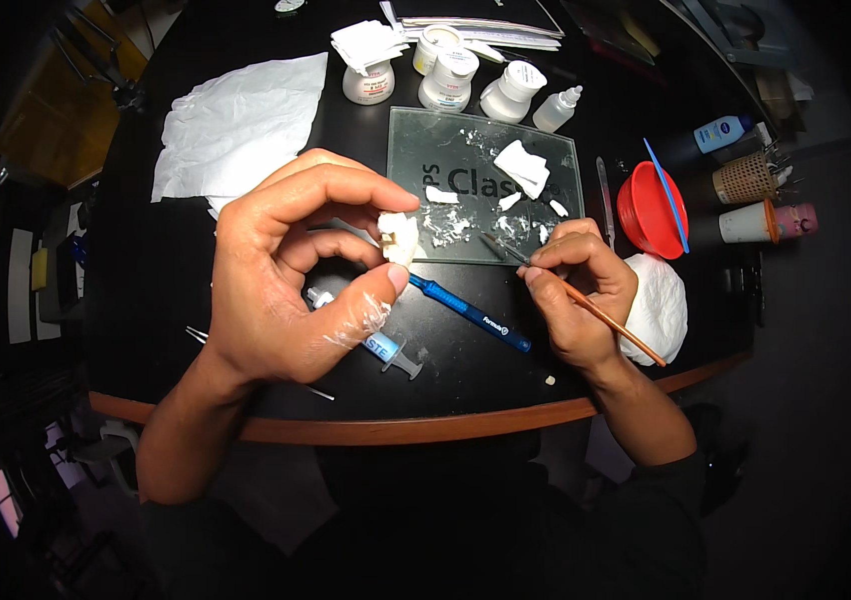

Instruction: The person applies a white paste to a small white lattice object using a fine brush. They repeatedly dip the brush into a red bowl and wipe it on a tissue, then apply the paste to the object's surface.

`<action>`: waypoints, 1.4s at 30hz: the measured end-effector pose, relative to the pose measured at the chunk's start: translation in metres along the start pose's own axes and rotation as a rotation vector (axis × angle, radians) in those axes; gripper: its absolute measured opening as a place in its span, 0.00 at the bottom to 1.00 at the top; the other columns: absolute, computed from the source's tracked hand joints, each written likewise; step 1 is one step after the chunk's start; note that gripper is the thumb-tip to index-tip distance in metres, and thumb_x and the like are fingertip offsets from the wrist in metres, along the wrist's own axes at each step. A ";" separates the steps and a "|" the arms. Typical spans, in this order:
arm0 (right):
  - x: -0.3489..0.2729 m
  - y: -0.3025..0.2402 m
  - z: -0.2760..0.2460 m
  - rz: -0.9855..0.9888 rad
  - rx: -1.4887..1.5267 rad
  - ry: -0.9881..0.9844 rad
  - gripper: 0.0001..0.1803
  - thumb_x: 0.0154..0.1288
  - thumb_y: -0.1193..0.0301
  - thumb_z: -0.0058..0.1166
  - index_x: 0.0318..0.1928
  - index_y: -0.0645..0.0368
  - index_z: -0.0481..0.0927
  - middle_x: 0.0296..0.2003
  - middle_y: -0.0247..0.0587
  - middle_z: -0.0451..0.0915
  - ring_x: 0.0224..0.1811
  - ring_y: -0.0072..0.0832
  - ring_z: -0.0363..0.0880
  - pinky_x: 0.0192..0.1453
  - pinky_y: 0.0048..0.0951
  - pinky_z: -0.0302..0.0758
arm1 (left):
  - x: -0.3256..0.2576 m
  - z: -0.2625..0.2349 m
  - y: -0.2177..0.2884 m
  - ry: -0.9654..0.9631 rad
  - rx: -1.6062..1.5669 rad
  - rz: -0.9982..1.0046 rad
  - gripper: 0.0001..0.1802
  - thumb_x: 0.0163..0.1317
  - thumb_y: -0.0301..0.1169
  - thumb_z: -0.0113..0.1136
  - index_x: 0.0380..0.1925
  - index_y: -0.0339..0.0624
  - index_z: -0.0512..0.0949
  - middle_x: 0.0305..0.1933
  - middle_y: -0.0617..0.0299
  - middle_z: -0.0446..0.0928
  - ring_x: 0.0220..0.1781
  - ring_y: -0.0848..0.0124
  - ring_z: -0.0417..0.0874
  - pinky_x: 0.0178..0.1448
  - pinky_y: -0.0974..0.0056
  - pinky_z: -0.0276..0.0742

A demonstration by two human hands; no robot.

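Observation:
My left hand (pixel 271 265) pinches a small cream-white, tooth-like piece (pixel 399 238) between thumb and fingertips, held up over the table. White residue is smeared across that thumb. In my right hand (pixel 581 300) is a slim paintbrush (pixel 614 322) with an orange-brown handle, its dark tip pointing left over the glass slab (pixel 408 150). White powder or paste smears (pixel 446 226) lie on the slab, along with a folded piece of white tissue (pixel 522 168) and smaller white bits. The brush tip and the cream piece are apart.
Below the slab lie a blue pen-like tool (pixel 471 316) and a syringe (pixel 391 352). White jars (pixel 445 85) and a dropper bottle (pixel 557 108) line the back. A red bowl (pixel 653 212) with a blue stick (pixel 668 195) and crumpled tissue (pixel 658 308) are right, a paper sheet (pixel 241 125) left.

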State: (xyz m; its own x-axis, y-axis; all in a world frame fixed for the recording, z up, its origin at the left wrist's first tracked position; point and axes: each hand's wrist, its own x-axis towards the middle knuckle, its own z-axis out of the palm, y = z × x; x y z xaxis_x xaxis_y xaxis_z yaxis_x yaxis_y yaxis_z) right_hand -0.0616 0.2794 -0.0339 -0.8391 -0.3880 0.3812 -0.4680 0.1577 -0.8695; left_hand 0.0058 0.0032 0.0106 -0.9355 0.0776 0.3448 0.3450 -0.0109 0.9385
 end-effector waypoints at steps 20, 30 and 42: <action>0.027 0.007 0.030 -0.273 -0.121 -0.089 0.06 0.44 0.83 0.62 0.25 0.60 0.81 0.23 0.35 0.84 0.39 0.29 0.73 0.51 0.32 0.73 | 0.003 -0.012 -0.002 0.058 0.182 -0.051 0.23 0.50 0.29 0.69 0.46 0.26 0.83 0.46 0.53 0.78 0.37 0.80 0.76 0.39 0.78 0.72; 0.028 0.006 0.029 -0.272 -0.124 -0.082 0.06 0.44 0.83 0.63 0.26 0.61 0.83 0.23 0.36 0.84 0.40 0.30 0.74 0.49 0.31 0.72 | 0.003 -0.012 -0.002 0.044 0.200 -0.055 0.25 0.51 0.35 0.71 0.46 0.27 0.83 0.46 0.54 0.78 0.37 0.80 0.75 0.39 0.76 0.72; 0.026 0.005 0.029 -0.250 -0.135 -0.084 0.06 0.45 0.82 0.65 0.27 0.62 0.83 0.25 0.38 0.84 0.39 0.30 0.75 0.48 0.31 0.73 | 0.003 -0.013 -0.004 0.032 0.207 -0.026 0.25 0.52 0.35 0.72 0.46 0.27 0.84 0.46 0.54 0.79 0.38 0.79 0.76 0.39 0.77 0.71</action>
State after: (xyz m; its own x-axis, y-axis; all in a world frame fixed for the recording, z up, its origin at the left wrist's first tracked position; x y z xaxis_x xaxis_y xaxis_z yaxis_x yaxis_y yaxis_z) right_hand -0.0774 0.2437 -0.0374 -0.6700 -0.5033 0.5457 -0.6944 0.1650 -0.7004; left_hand 0.0006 -0.0093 0.0082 -0.9451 0.0429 0.3239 0.3259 0.1956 0.9250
